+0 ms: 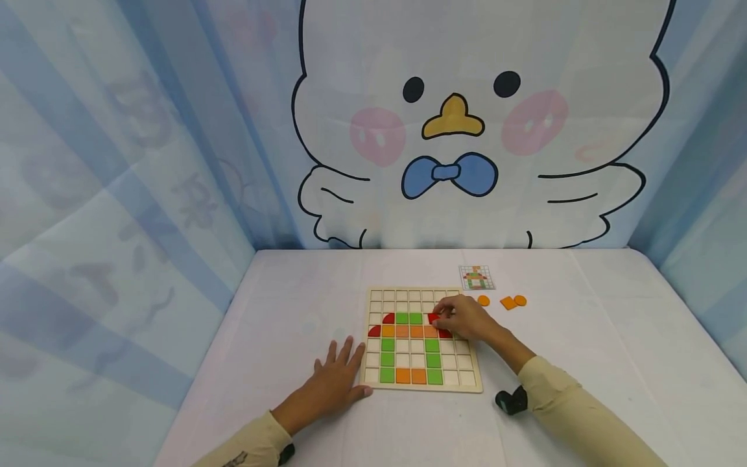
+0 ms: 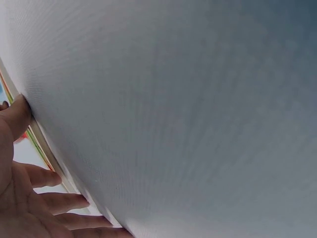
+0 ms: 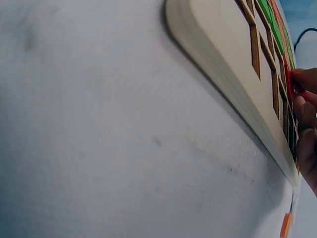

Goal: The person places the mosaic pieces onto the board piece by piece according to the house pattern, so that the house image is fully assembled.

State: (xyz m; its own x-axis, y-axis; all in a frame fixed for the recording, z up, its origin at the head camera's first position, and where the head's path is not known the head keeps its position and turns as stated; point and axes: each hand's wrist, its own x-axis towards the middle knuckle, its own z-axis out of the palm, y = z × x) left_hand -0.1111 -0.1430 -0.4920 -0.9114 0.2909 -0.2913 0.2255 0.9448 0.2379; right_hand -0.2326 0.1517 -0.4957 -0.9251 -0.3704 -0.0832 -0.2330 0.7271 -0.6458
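Observation:
A wooden grid board lies on the white table, partly filled with green square tiles, orange square tiles and red rounded pieces. Over the board's right part, my right hand pinches a small red piece between thumb and fingertips, right at a cell in the third row. Its full shape is hidden by the fingers. Just below it, another red piece is partly covered by the hand. My left hand lies spread at the board's left edge, fingers straight, thumb at the near-left corner.
Behind the board stands a small pattern card printed with a coloured grid figure. Loose to the right are an orange disc, an orange square and a second orange disc. A curtain with a cartoon animal hangs behind the table.

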